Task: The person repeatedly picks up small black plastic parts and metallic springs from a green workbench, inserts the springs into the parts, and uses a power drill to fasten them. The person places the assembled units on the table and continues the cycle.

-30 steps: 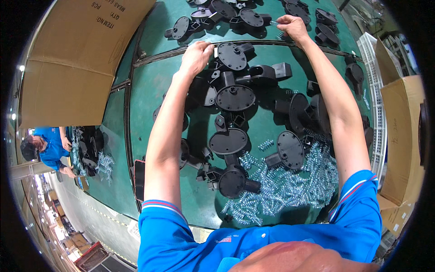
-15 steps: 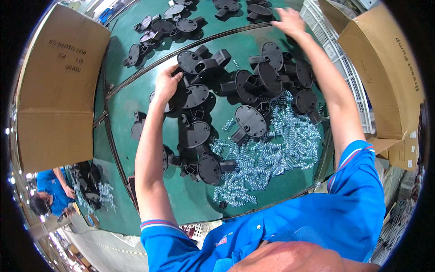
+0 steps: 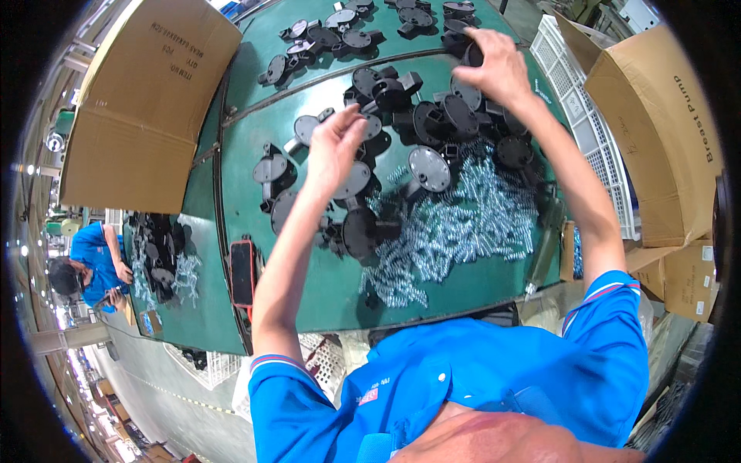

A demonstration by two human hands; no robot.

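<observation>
Black plastic parts (image 3: 429, 168), each with a round plate and a stubby square socket, lie grouped over the green table. My left hand (image 3: 333, 150) hovers above the left group, fingers loosely bent and nothing visible in them. Beyond the right group, my right hand (image 3: 500, 71) is raised with its thumb and fingers apart. A dark part (image 3: 473, 54) shows in the gap between them, seemingly behind the hand rather than gripped. Closer to me, a heap of small silvery coil springs (image 3: 463, 228) spreads beside the black parts.
At left stands a large cardboard box (image 3: 147, 108); another open box (image 3: 656, 131) is at right beside a white plastic crate (image 3: 583, 116). A phone in a red case (image 3: 243, 274) lies by the table's left edge. A co-worker (image 3: 93, 258) sits far left.
My left hand has come off a black part and risen. My right hand has drawn back a little from the far parts and lifted. The whole view has shifted, showing the phone fully.
</observation>
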